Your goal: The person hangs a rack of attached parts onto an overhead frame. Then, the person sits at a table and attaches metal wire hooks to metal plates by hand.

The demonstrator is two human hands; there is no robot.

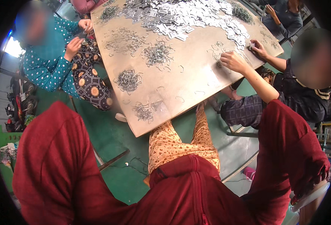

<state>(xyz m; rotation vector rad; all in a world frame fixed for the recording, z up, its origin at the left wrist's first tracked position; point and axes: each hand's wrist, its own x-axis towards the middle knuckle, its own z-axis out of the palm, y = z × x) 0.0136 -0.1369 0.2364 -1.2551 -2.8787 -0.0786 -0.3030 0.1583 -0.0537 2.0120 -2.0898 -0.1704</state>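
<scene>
Both my arms, in dark red sleeves, are bent with the elbows raised. The left sleeve (53,150) fills the lower left, and my left hand is outside the picture. My right sleeve (285,138) bends down to the right rim, where its gathered cuff shows. My right hand is mostly hidden or lost in the dark rim there, beside a pale curved object (311,197) I cannot identify; its fingers cannot be made out. Ahead stands a table (195,82) bearing small heaps of bent metal wire hooks (128,80). Neither of my hands is seen touching it.
Flat silvery metal pieces (173,18) form a large pile at the table's far side. One person (45,63) sits left, another (304,86) right with both hands over the table; more people are at the far side. Metal bars (115,159) cross the green floor (116,180).
</scene>
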